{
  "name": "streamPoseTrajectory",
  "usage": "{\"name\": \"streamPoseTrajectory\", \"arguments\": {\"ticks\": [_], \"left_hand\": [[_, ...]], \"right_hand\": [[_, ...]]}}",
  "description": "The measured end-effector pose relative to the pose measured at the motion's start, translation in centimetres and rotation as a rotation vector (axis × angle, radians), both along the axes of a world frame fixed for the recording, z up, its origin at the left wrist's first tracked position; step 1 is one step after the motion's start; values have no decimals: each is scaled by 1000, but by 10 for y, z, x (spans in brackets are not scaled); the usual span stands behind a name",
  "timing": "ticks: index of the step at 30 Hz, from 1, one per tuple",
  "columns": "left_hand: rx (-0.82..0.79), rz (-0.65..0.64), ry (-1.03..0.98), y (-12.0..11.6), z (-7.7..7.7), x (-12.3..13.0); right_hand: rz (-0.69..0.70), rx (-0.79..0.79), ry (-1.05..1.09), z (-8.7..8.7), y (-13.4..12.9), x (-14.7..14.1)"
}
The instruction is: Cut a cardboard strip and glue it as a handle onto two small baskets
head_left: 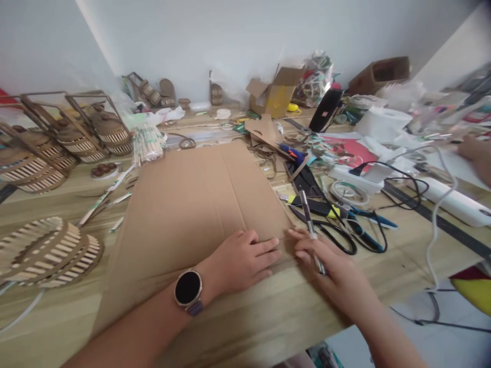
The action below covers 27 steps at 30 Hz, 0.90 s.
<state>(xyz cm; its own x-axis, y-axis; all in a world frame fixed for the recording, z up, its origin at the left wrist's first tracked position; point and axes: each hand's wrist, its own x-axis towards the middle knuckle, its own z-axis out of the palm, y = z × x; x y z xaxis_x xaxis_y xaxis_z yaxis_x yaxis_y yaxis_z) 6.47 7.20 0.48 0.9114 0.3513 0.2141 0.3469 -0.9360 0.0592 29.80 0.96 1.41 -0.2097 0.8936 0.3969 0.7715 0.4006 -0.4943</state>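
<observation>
A large flat sheet of brown cardboard (pixel 187 199) lies on the wooden table, with a crease running along its right part. My left hand (pixel 245 260), below a wrist with a round dark watch (pixel 187 288), rests on the sheet's near right part with its fingers stretched to the right. Just beyond the sheet's right edge, my right hand (pixel 326 260) holds a silver and dark pen (pixel 308 214) between its fingers. The pen slants up and away from the hand, and the fingertips are close to the cardboard's corner.
Scissors (pixel 337 237), a yellow-black cutter (pixel 318 206) and a blue glue gun (pixel 293 153) lie right of the sheet. Woven baskets (pixel 49 250) stand at left. An open carton (pixel 274 94) is at the back. Another person's hand (pixel 475 153) shows at far right.
</observation>
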Motion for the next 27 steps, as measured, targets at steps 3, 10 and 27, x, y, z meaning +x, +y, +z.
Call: {"name": "streamPoseTrajectory", "arguments": {"ticks": [3,10,27], "left_hand": [[21,-4,-25,-1,-2,1],[109,70,63,-16,1,-11],[129,126,-31,-27,-4,-39]], "right_hand": [[30,-10,-11,-11,-2,3],[-29,37,-7,-22,-1,2],[-29,154,-168,-23,-3,-1]]}}
